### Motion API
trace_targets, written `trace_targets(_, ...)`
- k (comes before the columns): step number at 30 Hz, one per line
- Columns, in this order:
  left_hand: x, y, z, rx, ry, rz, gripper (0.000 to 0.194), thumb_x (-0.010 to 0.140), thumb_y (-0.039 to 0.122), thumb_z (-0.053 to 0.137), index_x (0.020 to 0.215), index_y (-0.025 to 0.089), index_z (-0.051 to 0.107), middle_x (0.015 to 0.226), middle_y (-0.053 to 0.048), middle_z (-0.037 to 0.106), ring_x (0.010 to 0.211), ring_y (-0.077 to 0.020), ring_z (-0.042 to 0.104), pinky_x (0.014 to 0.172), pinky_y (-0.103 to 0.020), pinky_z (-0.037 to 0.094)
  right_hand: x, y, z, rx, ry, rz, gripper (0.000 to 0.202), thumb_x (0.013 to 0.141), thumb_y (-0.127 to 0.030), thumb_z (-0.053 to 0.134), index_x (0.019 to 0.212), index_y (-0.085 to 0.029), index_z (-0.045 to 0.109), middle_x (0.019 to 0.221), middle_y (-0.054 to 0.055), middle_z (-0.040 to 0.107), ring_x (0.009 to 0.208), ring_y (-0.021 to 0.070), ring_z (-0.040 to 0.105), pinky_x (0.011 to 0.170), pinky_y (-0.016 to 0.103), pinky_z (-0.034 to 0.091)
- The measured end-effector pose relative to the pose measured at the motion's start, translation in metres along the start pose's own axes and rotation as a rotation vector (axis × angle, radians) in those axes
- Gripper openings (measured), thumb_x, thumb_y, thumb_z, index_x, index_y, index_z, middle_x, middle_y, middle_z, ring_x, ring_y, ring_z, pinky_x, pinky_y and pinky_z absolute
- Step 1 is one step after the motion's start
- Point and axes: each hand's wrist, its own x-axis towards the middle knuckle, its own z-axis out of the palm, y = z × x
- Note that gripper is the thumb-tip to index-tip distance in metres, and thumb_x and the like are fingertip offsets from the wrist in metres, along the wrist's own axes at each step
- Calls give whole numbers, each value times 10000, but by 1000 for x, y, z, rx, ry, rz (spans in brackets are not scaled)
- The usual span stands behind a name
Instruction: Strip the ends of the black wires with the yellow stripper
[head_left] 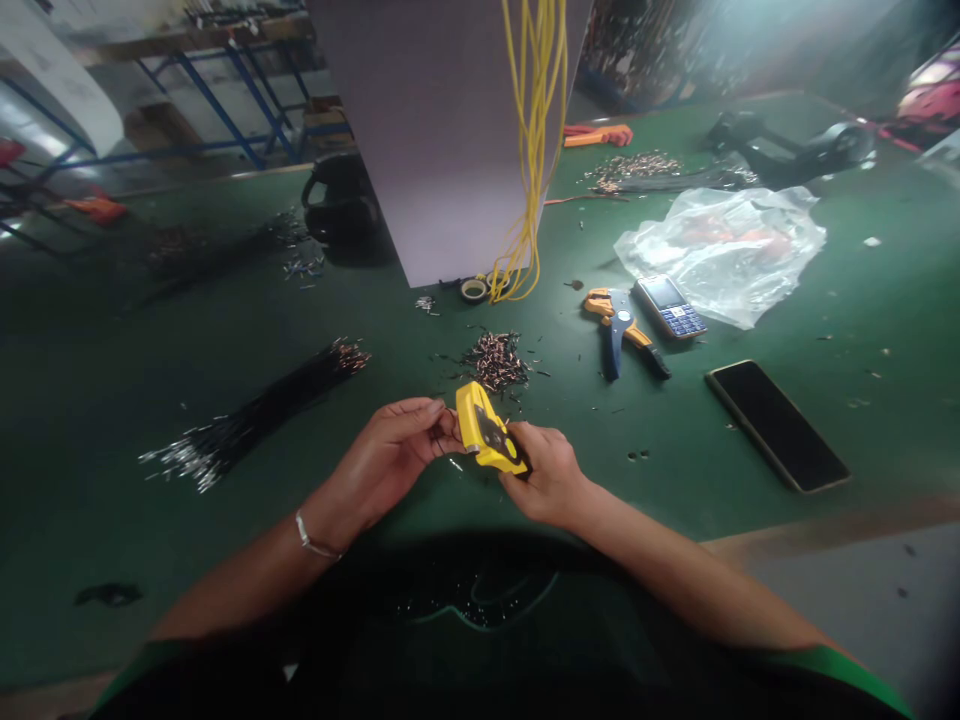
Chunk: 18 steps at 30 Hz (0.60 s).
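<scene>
My right hand (546, 468) is closed around the handles of a yellow crimping tool (480, 425), held just above the green table. Close beside its head, my left hand (401, 435) pinches a thin black wire (444, 424); whether the wire's end sits inside the tool is hidden. Just beyond the tool lies a small heap of copper-coloured and black bits (495, 360). To the left rests a bundle of black wires (277, 402), silvery at the near end and bare copper at the far end.
Right of the heap lie an orange-and-blue wire stripper (619, 325), a keypad phone (670, 306), a smartphone (778, 425) and a clear plastic bag (727, 245). A pale panel (457, 150) stands ahead, with yellow wires (532, 150) hanging down it. Tape rolls (474, 291) lie at its foot.
</scene>
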Motion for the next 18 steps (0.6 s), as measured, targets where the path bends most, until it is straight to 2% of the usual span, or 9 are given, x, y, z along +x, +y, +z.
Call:
trace_targets(6,-1,1,1,-8,-31,8,156,826,179,669,702,94,711,718,-50,673,661,-118,637,669,-228,537,-1,2,2,-10,30,0,162,733,-193,500,893,-197,472,627,14,583,526,170,547,528,277,420)
trace_targets(11,0,1,-1,5,-60,16,169,849,178,645,717,100,715,731,-54,687,662,-119,647,696,-242,547,-2,4,3,-5,27,31,95,745,-206,500,838,-201,480,596,5,556,514,164,531,528,272,413)
trace_targets(14,1,0,-3,19,-57,19,174,858,193,639,732,102,717,749,-61,692,712,-142,666,751,-279,556,-2,4,4,19,-20,102,65,747,-213,510,805,-202,483,582,-8,540,486,141,501,518,260,391)
trace_targets(18,4,0,-6,56,-32,32,216,864,219,632,705,90,701,770,-74,685,744,-166,672,797,-322,557,1,5,6,127,-67,275,66,764,-228,539,744,-206,480,550,-30,501,472,120,464,513,250,374)
